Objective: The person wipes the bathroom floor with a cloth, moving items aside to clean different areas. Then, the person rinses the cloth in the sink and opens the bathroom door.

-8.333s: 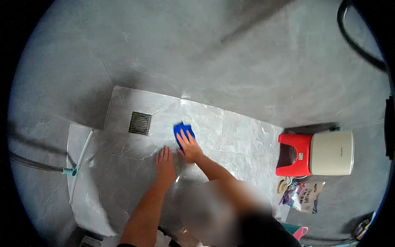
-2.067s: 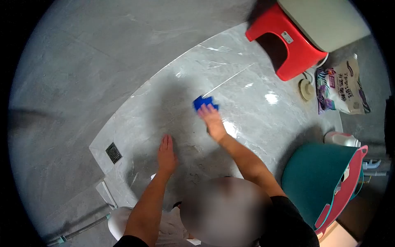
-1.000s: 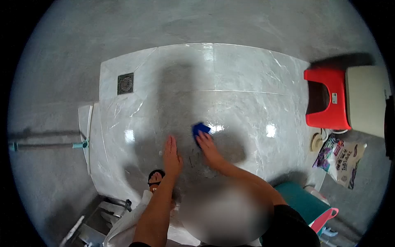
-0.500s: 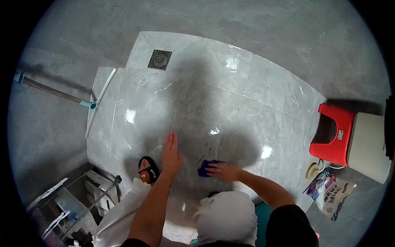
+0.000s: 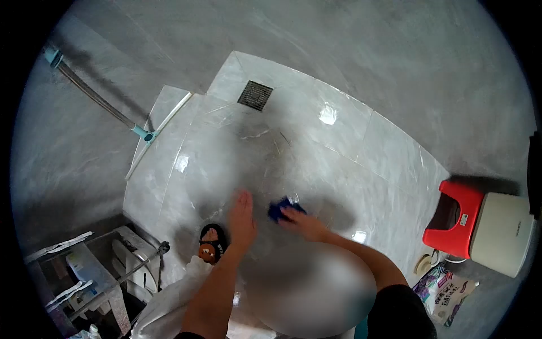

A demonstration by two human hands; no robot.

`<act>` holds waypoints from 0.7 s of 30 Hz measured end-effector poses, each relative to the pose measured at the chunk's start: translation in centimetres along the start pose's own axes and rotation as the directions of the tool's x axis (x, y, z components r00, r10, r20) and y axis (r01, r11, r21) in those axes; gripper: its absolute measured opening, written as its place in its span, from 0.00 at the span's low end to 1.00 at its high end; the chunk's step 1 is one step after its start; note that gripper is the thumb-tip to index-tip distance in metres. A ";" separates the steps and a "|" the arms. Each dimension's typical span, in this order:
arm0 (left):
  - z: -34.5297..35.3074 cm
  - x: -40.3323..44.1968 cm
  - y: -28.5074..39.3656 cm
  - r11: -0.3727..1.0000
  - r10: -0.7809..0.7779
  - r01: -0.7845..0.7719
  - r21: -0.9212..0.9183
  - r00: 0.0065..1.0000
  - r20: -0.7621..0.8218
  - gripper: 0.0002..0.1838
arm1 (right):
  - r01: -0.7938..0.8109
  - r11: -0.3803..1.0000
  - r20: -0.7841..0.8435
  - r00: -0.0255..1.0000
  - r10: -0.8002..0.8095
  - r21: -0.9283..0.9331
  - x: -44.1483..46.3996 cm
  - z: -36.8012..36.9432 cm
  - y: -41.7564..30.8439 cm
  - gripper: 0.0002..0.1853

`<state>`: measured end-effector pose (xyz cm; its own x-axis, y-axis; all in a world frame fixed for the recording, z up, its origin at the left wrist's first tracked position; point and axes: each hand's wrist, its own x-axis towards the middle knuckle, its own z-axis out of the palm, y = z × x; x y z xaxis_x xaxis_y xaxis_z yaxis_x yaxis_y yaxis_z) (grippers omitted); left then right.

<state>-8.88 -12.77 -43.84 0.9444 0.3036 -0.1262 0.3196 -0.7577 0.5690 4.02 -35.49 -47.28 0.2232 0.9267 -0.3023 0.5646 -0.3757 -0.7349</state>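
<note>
My right hand holds a dark blue cloth against the grey tiled floor. Its fingers rest over the near right part of the cloth and hide some of it; motion blurs the edges. To the left, my left hand is held out over the floor with its fingers stretched forward, side by side, and nothing shows in it. Just left of that hand is a foot in a black sandal with a brown bear on it. White fabric covers my legs, and a blurred patch hides part of the lower middle.
A square drain lies at the far side. Against the left wall leans a squeegee. Lower left stands a grey rack with bottles. On the right are a red stool, a beige bin and a printed bag.
The view has turned, shifting the drain and squeegee rightward and the stool downward. My right hand and the cloth have moved forward over the floor. The left hand stays stretched out.
</note>
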 end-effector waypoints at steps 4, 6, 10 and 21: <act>0.0 0.5 0.4 1.000 -0.008 0.009 -0.017 0.998 0.068 0.45 | 0.026 1.000 0.005 1.000 -0.026 0.007 -0.9 -0.6 -0.3 0.26; -0.5 0.9 1.2 0.999 -0.046 0.049 -0.018 0.991 0.126 0.45 | -0.095 0.995 -0.234 0.969 0.084 -0.035 4.0 -2.9 1.8 0.27; -0.1 1.9 0.4 1.000 -0.008 0.008 0.003 0.997 0.072 0.45 | -0.166 0.964 -0.444 0.894 0.059 -0.206 10.4 -7.7 3.5 0.30; 0.2 4.7 0.5 0.999 -0.013 0.017 -0.052 0.997 0.075 0.43 | -0.372 0.912 -0.610 0.768 0.196 -0.175 5.9 -3.1 3.4 0.31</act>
<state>-4.24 -11.83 -44.37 0.9432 0.2692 -0.1946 0.3314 -0.7215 0.6080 9.70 -31.28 -49.64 0.7666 0.6421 -0.0055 0.5712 -0.6858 -0.4510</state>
